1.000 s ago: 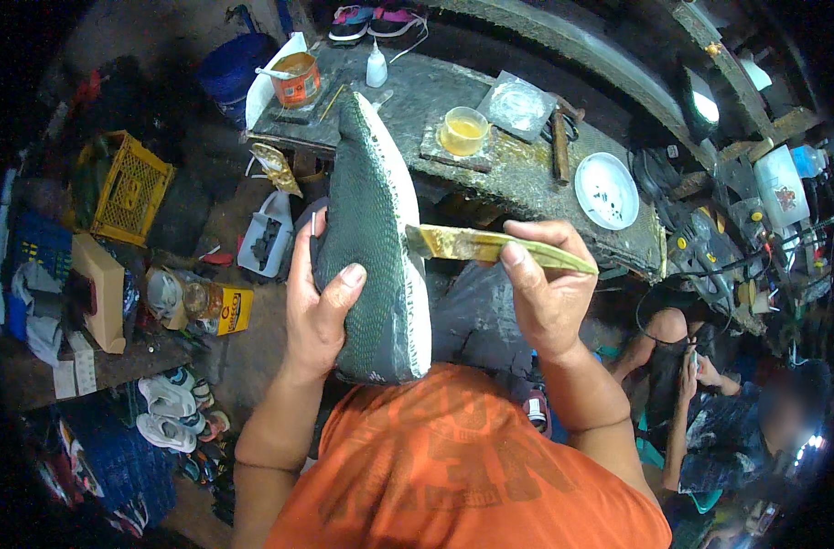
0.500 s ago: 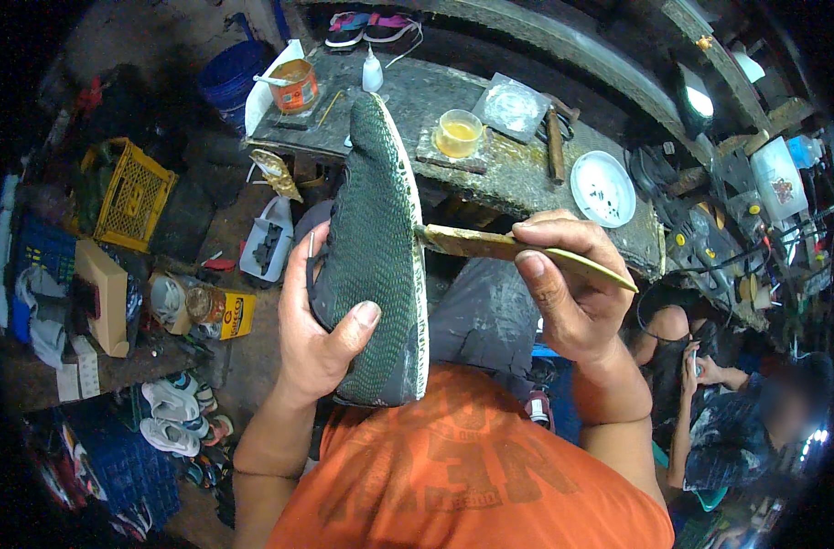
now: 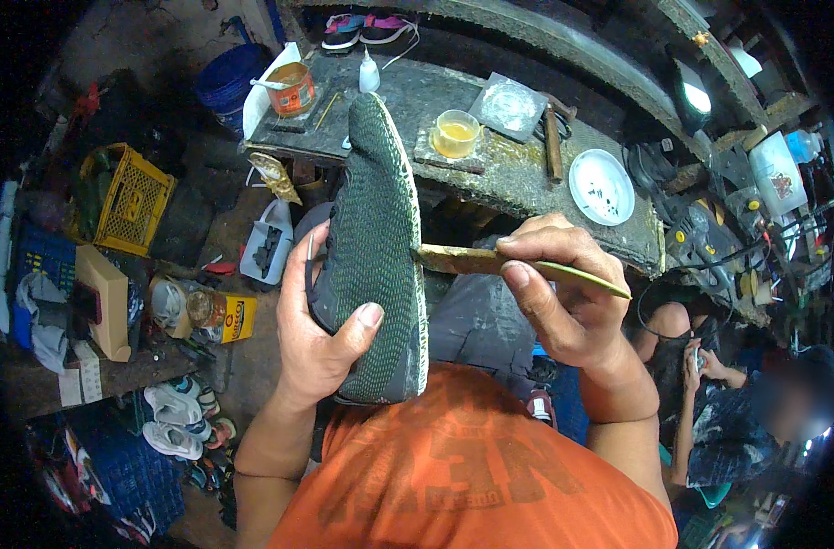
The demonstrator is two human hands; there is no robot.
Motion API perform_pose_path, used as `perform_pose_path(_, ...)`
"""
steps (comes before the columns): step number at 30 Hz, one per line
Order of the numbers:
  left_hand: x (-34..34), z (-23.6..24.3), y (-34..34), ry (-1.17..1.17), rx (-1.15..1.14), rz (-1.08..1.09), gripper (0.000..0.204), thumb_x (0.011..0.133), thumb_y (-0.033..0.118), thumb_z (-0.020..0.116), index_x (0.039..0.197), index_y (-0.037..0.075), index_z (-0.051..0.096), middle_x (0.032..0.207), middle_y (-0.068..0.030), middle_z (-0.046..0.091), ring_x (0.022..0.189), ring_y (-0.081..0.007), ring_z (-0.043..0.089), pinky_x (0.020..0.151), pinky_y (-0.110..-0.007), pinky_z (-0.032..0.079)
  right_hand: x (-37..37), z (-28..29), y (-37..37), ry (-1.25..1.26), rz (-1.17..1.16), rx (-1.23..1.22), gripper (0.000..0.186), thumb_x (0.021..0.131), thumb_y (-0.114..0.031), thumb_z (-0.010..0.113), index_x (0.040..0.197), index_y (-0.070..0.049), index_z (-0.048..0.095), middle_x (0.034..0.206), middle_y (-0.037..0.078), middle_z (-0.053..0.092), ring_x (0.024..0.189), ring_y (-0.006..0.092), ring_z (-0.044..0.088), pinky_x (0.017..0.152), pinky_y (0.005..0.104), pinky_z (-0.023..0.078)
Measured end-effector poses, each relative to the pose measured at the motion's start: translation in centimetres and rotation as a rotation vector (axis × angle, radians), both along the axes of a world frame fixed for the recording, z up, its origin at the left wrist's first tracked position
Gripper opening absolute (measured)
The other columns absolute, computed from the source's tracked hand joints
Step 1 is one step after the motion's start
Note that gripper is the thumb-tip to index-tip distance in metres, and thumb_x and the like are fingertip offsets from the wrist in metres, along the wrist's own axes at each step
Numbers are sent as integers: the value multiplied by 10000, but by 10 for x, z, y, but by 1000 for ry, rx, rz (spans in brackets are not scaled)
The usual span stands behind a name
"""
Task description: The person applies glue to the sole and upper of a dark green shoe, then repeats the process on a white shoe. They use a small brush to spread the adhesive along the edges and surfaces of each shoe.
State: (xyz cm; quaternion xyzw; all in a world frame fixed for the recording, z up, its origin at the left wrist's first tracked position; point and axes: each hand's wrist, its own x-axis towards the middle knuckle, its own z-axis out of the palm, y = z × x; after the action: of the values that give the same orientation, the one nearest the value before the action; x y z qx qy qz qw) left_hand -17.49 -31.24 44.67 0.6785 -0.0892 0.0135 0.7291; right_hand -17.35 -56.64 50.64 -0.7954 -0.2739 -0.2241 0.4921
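A dark grey-green textured shoe (image 3: 373,247) is held up in front of me, its toe pointing away and a rough whitish band along its right edge. My left hand (image 3: 321,334) grips it from the left, thumb pressed on its side and fingers behind it. Between the thumb and fingers of my right hand (image 3: 563,293) is a flat, narrow brush (image 3: 467,260) with a worn, yellow-green handle. Its dark tip touches the shoe's whitish edge about midway along. The shoe's far side and the hidden left fingers cannot be made out.
Beyond the shoe, a workbench (image 3: 527,169) carries a cup of yellow liquid (image 3: 455,134), an orange tub (image 3: 291,90), a squeeze bottle (image 3: 369,73), a hammer (image 3: 553,146) and a white bowl (image 3: 602,188). A yellow crate (image 3: 135,199) stands left. Another person (image 3: 737,421) sits at right.
The brush tip has slid a short way toward me along the shoe's whitish edge, and my right hand moved slightly with it. My left hand keeps its hold on the shoe.
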Motion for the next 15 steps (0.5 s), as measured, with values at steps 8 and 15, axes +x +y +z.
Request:
perform_pose_path(8,-1,1,-1,28,-33,0,816,792,166,761,1471,-50,362,1305,-174,567,1174,-216,585,1049,-376,451,-4,6,1,-48,10,-103,189,825,31,745,1009,12,703,839,116,699,709,254,668,650,345,507)
perform_pose_path(15,-3,2,-2,49,-47,-6,806,799,161,748,1473,-45,358,1260,-169,592,1130,-207,609,1021,-361,470,-10,6,4,4,20,-92,189,826,28,748,1008,8,702,841,112,696,705,256,665,643,351,500)
